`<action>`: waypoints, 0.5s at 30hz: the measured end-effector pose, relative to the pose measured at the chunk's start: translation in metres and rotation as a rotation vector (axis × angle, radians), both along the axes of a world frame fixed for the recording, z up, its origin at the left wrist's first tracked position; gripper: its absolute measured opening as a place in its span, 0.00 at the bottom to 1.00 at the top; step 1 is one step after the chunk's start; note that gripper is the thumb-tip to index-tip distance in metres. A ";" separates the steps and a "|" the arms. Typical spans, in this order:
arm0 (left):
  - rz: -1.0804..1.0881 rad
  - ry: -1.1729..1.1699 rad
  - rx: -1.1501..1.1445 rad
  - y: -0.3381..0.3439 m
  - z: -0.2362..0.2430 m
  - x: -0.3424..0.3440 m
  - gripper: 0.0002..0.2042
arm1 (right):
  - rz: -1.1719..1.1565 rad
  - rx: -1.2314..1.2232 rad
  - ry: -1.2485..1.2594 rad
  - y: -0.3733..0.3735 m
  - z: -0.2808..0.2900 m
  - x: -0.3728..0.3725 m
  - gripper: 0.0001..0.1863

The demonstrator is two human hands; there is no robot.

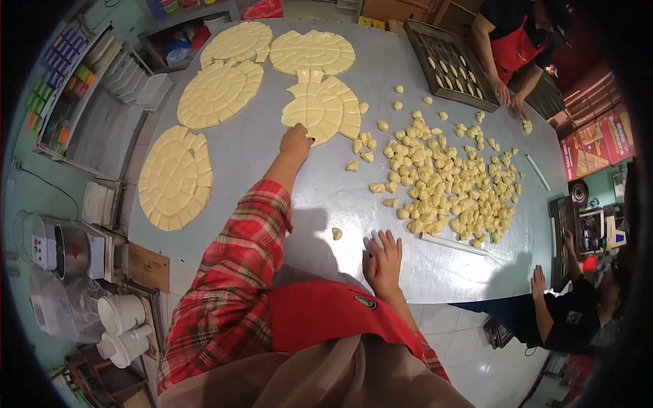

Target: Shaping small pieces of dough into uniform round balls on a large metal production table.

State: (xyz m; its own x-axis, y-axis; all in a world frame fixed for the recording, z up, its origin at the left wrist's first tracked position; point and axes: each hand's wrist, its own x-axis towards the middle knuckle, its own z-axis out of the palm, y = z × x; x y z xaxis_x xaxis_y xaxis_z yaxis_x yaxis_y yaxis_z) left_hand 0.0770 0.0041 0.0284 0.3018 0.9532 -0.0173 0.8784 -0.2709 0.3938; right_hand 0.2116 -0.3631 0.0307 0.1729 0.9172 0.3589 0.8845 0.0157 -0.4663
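My left hand (297,141) reaches far across the metal table, fingers curled at the near left edge of a cut round of dough (324,109). A piece of dough seems pinched there, mostly hidden by the fingers. That round is scored into small blocks, and its upper left side is uneven, with pieces gone. Palm down on the table near its front edge, my right hand (386,265) has its fingers spread and holds nothing. A single small dough ball (337,233) lies just left of it. Many shaped dough balls (442,177) are heaped to the right.
More cut dough rounds (175,178) lie at the left and back of the table (258,163). White rods (454,245) rest by the heap. Across the table a person (510,41) in a red apron works beside a dark tray (452,64). Another person (571,313) stands at right.
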 end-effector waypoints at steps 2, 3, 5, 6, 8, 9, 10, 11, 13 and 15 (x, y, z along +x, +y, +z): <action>-0.015 -0.225 -0.070 0.010 -0.017 -0.028 0.24 | -0.009 -0.018 -0.023 -0.014 -0.009 -0.013 0.21; -0.037 -0.226 -0.083 0.008 -0.011 -0.032 0.24 | -0.016 -0.062 -0.012 -0.022 -0.014 -0.015 0.21; -0.207 -0.260 -0.511 -0.002 0.005 -0.053 0.18 | -0.038 -0.077 -0.007 -0.026 -0.018 -0.019 0.20; -0.157 -0.354 -0.500 -0.014 0.004 -0.067 0.16 | -0.042 -0.080 -0.006 -0.023 -0.018 -0.020 0.20; -0.045 -0.494 -0.496 -0.037 -0.005 -0.099 0.14 | -0.087 -0.073 0.029 -0.018 -0.018 -0.021 0.20; 0.007 -0.539 -0.509 -0.047 -0.012 -0.112 0.13 | -0.079 -0.064 0.029 -0.019 -0.019 -0.021 0.20; 0.077 -0.808 -0.574 -0.062 -0.019 -0.126 0.13 | -0.079 -0.067 0.028 -0.019 -0.018 -0.020 0.20; 0.146 -1.071 -0.640 -0.081 -0.022 -0.136 0.13 | -0.072 -0.062 -0.010 -0.022 -0.019 -0.018 0.20; 0.239 -1.102 -0.718 -0.112 -0.021 -0.167 0.12 | -0.122 -0.061 -0.127 -0.024 -0.009 -0.021 0.21; 0.271 -1.157 -0.747 -0.134 -0.025 -0.198 0.10 | -0.267 -0.080 -0.163 -0.022 0.006 -0.021 0.21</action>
